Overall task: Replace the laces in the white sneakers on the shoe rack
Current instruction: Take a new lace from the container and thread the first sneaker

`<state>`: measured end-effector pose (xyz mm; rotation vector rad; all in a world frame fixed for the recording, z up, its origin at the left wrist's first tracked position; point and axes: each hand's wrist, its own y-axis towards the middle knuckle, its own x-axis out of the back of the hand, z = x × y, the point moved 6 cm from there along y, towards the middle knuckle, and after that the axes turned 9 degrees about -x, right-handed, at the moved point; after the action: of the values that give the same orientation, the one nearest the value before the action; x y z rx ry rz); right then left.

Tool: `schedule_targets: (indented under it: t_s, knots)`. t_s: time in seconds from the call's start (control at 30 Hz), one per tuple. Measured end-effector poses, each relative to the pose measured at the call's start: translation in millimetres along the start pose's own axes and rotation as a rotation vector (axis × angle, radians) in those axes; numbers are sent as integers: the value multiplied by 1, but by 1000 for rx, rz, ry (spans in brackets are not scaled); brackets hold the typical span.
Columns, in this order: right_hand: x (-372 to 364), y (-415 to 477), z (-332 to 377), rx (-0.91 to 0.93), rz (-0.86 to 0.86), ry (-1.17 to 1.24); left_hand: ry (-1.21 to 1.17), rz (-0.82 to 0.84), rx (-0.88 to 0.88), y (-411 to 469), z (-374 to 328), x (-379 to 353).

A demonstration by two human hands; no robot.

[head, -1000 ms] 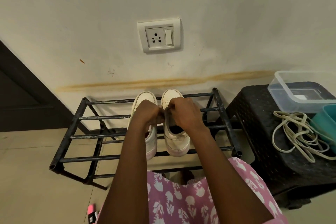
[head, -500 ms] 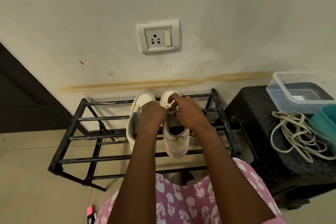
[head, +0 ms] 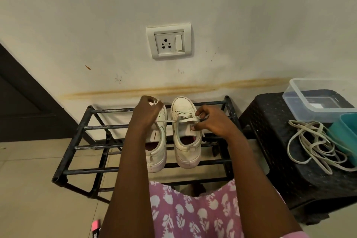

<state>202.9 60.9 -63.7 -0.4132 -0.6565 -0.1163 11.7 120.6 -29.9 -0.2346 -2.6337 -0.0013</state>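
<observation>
Two white sneakers stand side by side on the black metal shoe rack (head: 81, 137), toes toward the wall. The right sneaker (head: 186, 141) has a white lace (head: 170, 120) stretched across its upper eyelets. My left hand (head: 146, 114) pinches one end of that lace above the left sneaker (head: 157, 152). My right hand (head: 212, 121) pinches the other end at the right sneaker's right side. A loose pile of cream laces (head: 313, 143) lies on the black stool (head: 280, 160) to the right.
A clear plastic box (head: 316, 98) and a teal container (head: 345, 133) sit on the stool. A wall socket (head: 169, 42) is above the rack. A pink object (head: 96, 227) lies on the tiled floor. A dark door (head: 23, 102) stands at left.
Both hands were together over the right sneaker's tongue. They have drawn apart, the left one up and leftward, pulling the lace taut across the shoe.
</observation>
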Motion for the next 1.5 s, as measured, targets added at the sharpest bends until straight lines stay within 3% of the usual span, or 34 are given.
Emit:
schedule_targets:
  t_s: [0.07, 0.17, 0.23, 0.3, 0.4, 0.5, 0.63, 0.7, 0.8, 0.93, 1.07, 1.13, 1.2, 1.37, 1.5]
  knots:
    - [-1, 0, -1, -2, -2, 7, 340, 146, -86, 0, -2, -11]
    - [-2, 0, -3, -3, -13, 7, 664, 316, -23, 2, 8, -24]
    - [-3, -1, -3, 0, -22, 5, 703, 313, 23, 4, 14, -21]
    - [-4, -1, -3, 5, -26, 7, 572, 259, 45, 6, 15, -16]
    - [-3, -1, -5, -3, -24, 28, 56, 17, 158, 5, 18, 3]
    - [-4, -2, -6, -20, -15, 59, -291, -328, 254, -3, 19, 28]
    - [-5, -2, -7, -22, -13, 67, -524, -1065, 153, -35, 11, 71]
    - [-5, -2, -7, -25, -14, 68, -583, -1216, 64, -44, 5, 77]
    - [-3, -3, -5, -7, -51, 46, -418, -1054, 63, -38, -2, 68]
    - [-2, -4, 1, 62, -136, 81, 169, -615, 104, -27, -15, 35]
    - [4, -5, 5, 102, -181, 115, 267, -211, -72, -17, -22, -3]
    - [9, -6, 8, 111, -222, 101, 524, 66, -84, -14, -15, -25]
    - [13, -8, 14, 163, -315, 23, 738, 224, -72, -13, -5, -36]
    - [15, -10, 23, 237, -556, -100, 697, 154, -80, -10, -7, -31]
    - [20, -10, 10, 108, -682, 90, 753, 76, -72, -10, -9, -20]
